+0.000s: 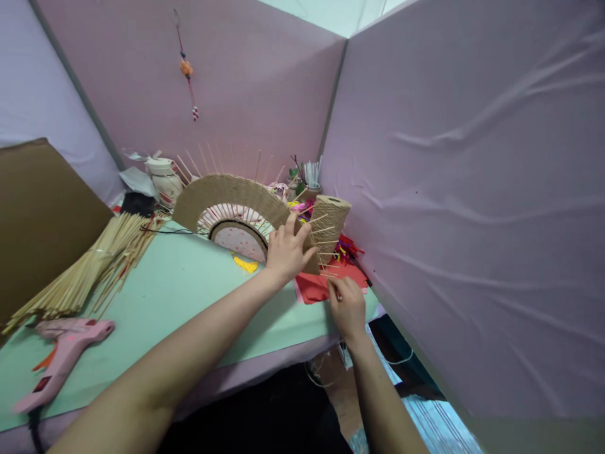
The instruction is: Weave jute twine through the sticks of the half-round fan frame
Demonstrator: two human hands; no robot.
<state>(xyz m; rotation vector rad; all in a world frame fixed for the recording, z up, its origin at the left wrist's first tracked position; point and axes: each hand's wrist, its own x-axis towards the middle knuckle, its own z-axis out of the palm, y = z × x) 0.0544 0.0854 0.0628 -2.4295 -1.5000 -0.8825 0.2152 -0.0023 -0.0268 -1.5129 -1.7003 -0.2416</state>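
Observation:
A half-round woven fan piece [227, 195] of twine on thin bamboo sticks stands on the mint green table [179, 284]. My left hand [286, 249] presses on its right end, fingers spread over the weave. My right hand [347, 302] sits lower right, fingers pinched on a thin strand of twine near the stick ends. A spool of twine [331, 224] stands just behind the sticks. Red paper [314, 287] lies under both hands.
A bundle of bamboo sticks [80, 271] lies at the left beside brown cardboard [42, 214]. A pink glue gun [61, 359] rests near the front left edge. Jars, craft bits and a cup of white sticks [312, 173] stand at the back. Purple partition walls [472, 221] enclose the table.

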